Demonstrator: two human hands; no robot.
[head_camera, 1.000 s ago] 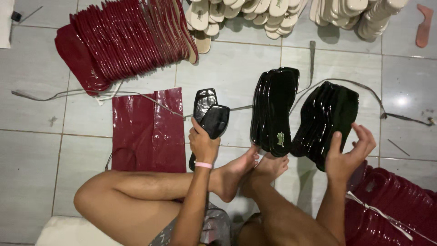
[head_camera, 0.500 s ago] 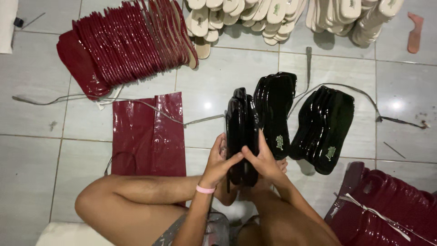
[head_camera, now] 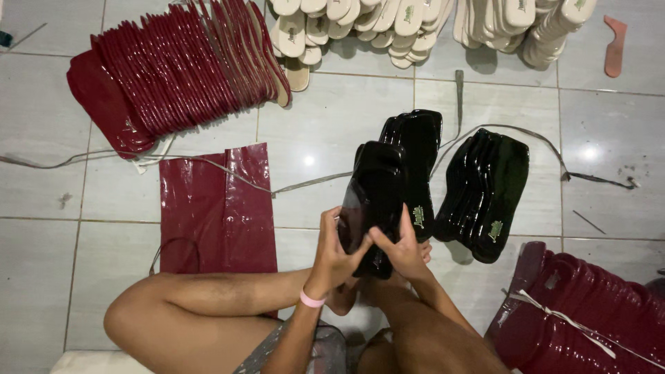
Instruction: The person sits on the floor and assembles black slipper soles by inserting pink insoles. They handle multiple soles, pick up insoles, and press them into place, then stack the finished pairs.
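Left hand (head_camera: 337, 246): centre of the frame, slightly low; fingers curled tight round the left edge of the stack of black glossy insoles (head_camera: 374, 201); pink band (head_camera: 311, 299) on the wrist.
Right hand (head_camera: 400, 248): just beside the left, thumb and fingers closed on the lower right of the same stack.
Stack of black glossy insoles: middle of the frame, held upright between both hands, lower end down by the feet, upper end leaning toward the top of the frame.
Second black stack (head_camera: 421, 163): directly behind and touching the held one, lying on the tiled floor (head_camera: 332, 118).
Third black stack (head_camera: 487, 194): right of centre, set apart from the second, fanned out at a slant.
Dark red insoles (head_camera: 173, 73): upper left, a long fanned row.
Dark red sheet (head_camera: 215, 204): left of centre, flat on the tiles, just above the bent leg.
Cream soles (head_camera: 360, 24): along the top edge, in piled rows.
Tied dark red bundle (head_camera: 589, 315): lower right corner, bound with a pale strip.
Grey strap (head_camera: 512, 131): looped on the floor around the third black stack.
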